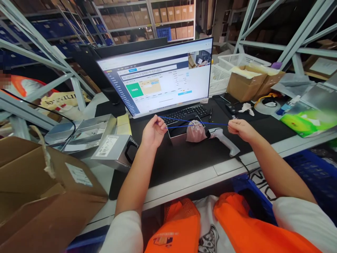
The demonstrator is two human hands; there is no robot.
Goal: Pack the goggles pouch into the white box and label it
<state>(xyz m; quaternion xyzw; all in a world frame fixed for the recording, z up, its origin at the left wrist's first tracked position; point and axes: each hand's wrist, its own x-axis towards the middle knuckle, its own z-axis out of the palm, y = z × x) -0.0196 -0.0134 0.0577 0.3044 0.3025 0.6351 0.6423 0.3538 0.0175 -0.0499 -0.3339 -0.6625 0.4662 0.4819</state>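
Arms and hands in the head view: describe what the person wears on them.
Both forearms are bare from the short white sleeves down. The left hand and the right hand wear no gloves, and no watch, ring or band shows on either wrist. An orange mesh vest lies over the white shirt below.

Even, fairly bright indoor light falls from overhead, leaving only soft, faint shadows on the black desk mat (189, 154). The monitor (160, 75) glows brightly, its text too washed out to read. Wide-angle distortion bends the shelf beams (39, 52) at the edges. Far shelves look dim; a small blurred patch sits at the left edge.
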